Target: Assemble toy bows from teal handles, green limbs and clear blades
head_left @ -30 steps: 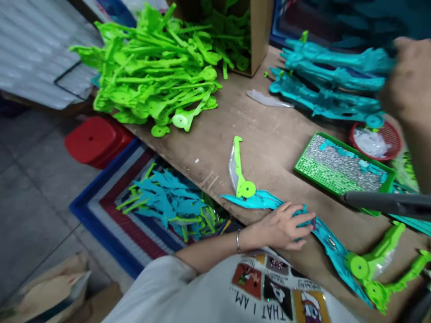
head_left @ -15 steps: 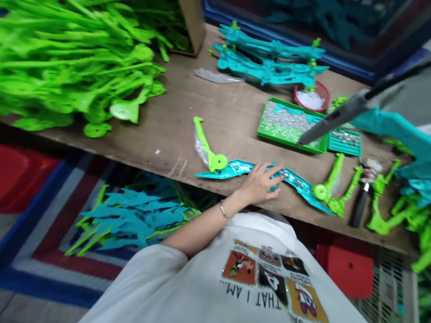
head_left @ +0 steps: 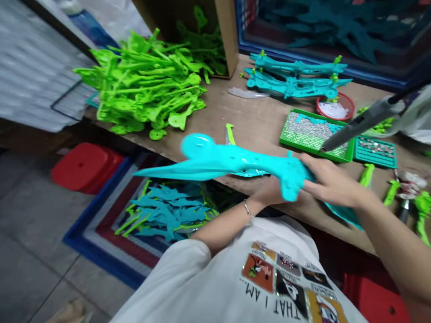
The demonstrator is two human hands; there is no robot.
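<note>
My right hand (head_left: 325, 179) grips one end of a long turquoise plastic shell (head_left: 242, 161), which stretches leftward above the table's front edge. Behind that shell my left hand (head_left: 272, 190) shows only in part, its fingers hidden. Underneath lies another turquoise shell (head_left: 251, 172), mostly covered. A lime-green plastic arm (head_left: 230, 133) sticks out beyond it, and a second lime-green arm (head_left: 367, 175) is to the right of my right hand. A grey electric screwdriver (head_left: 363, 123) hangs tilted just past that hand.
A green tray (head_left: 305, 146) of screws, a teal tray (head_left: 375, 152) of metal parts and a red bowl (head_left: 352, 107) stand behind. Several turquoise assemblies (head_left: 296, 85) lie farther back. Lime-green parts (head_left: 151, 89) are heaped left, beside a cardboard box (head_left: 227, 40). Below is a crate (head_left: 101, 242).
My right hand has come into view from the right, carrying a turquoise shell over the one on the table. The view has swung left. My left hand is now largely covered.
</note>
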